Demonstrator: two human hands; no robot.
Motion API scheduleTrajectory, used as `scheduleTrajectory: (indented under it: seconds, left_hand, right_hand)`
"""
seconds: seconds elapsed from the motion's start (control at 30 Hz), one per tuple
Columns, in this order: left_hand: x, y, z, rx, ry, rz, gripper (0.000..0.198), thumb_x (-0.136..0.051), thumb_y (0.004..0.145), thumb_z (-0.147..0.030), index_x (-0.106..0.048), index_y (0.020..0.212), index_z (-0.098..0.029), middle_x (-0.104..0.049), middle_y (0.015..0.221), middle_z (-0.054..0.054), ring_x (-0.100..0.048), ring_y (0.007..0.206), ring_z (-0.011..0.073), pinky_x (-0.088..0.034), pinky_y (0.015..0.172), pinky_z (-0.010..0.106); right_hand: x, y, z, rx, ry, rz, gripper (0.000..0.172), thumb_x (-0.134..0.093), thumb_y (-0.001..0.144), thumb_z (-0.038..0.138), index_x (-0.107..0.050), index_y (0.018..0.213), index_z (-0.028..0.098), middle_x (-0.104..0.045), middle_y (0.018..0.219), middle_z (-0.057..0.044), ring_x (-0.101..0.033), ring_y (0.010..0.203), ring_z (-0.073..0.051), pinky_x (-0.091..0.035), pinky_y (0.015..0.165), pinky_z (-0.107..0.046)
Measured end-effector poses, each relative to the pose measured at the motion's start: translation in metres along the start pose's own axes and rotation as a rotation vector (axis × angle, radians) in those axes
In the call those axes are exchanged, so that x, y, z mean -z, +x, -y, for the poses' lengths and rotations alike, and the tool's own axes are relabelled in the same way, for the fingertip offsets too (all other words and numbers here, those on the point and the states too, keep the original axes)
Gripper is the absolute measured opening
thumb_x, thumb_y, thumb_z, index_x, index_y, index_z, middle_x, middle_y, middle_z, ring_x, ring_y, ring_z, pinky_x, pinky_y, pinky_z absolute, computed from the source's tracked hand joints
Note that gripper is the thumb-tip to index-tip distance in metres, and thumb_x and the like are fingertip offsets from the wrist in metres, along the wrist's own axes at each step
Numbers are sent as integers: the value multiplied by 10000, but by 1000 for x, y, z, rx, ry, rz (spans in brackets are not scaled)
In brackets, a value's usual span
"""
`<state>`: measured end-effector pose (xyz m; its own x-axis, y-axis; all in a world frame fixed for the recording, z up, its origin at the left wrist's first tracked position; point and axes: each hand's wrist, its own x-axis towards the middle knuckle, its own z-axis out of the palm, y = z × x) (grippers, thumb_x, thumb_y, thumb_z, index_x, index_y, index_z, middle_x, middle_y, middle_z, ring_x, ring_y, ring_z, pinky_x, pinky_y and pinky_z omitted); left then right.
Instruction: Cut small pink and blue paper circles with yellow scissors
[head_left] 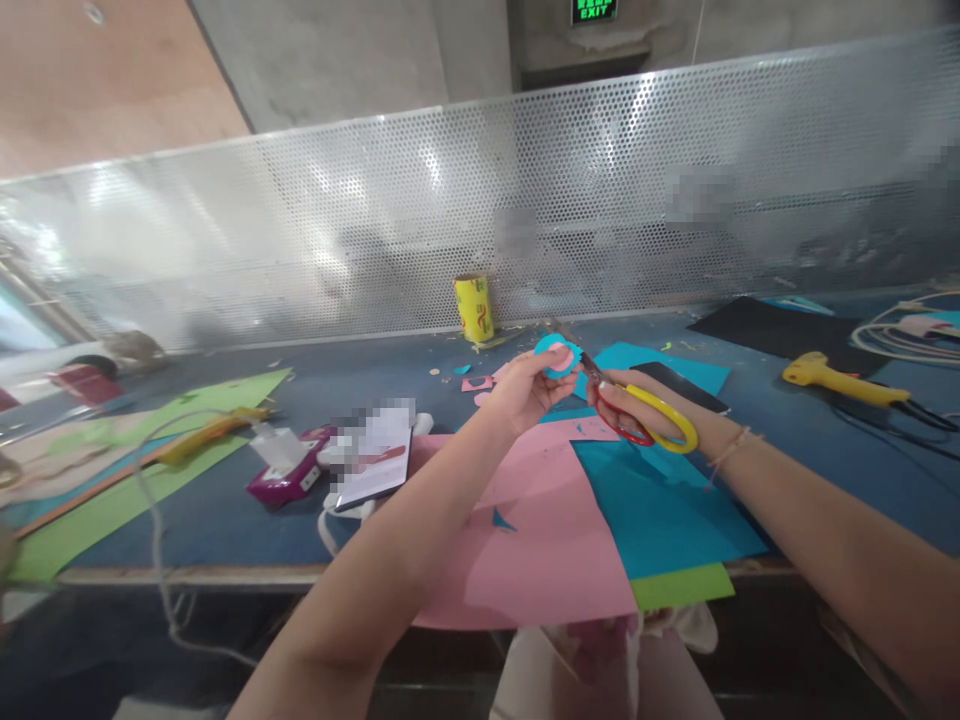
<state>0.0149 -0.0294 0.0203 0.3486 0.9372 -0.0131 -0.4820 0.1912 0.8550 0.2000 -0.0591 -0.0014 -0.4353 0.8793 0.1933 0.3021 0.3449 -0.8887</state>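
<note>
Between the fingers of my left hand (519, 392) is a small round blue paper piece (545, 344) with a pink circle (559, 358) on it. My right hand (630, 395) grips scissors (679, 425) with yellow and red handles, and their blades point at the right edge of the paper disc. Whether the blades touch the paper is hard to make out. Beneath my hands lie a large pink sheet (540, 540), blue sheets (667, 510) and a green sheet (686, 588) at the table's front edge.
A yellow roll (474, 308) stands by the perforated metal screen (360, 230). Left of my arm are a phone (386, 450) and a purple power strip (289, 480) with a white cable. A yellow glue gun (844, 380) and black sheet (772, 330) lie at right; green sheets (112, 510) lie left.
</note>
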Motion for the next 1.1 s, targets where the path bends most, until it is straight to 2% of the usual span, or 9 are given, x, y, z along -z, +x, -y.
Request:
scheduleTrajectory:
  seconds: [0.2,0.37,0.67,0.9,1.1]
  left_hand:
    - [0,2,3,16,-28,-1,66,-689,749,-183,-626,752,-163,-638,656,5,-619,575,84,-541,611,196]
    - [0,2,3,16,-27,-11,78,-705,738,-204,-636,743,-169,-646,663,12,-615,576,90,-551,616,205]
    - [0,2,2,13,-28,-13,116,-731,707,-191,-626,742,-154,-646,661,14,-603,558,78,-543,598,187]
    - [0,5,4,-159,59,-78,222,-784,639,-189,-573,698,-150,-591,620,-26,-577,526,73,-502,536,197]
    - [1,6,4,-225,82,-90,315,-825,567,-209,-546,705,-160,-557,600,-49,-529,484,57,-459,491,197]
  right_hand:
    - [-3,1,4,-8,-36,-33,447,-472,891,620,-487,719,207,-511,556,31,-423,384,-77,-339,364,-225]
    - [-4,3,5,-14,-74,-49,420,-484,878,605,-497,733,211,-497,547,34,-423,400,-85,-333,385,-230]
    - [-3,7,-9,0,-138,-103,417,-468,902,593,-514,758,204,-518,522,39,-464,416,-98,-341,405,-219]
    - [0,11,-11,-6,-191,-154,439,-491,863,620,-527,723,205,-486,500,30,-411,384,-92,-311,375,-228]
    - [-2,12,-8,-35,-229,-196,500,-472,823,690,-506,692,208,-476,492,28,-402,379,-91,-308,377,-236]
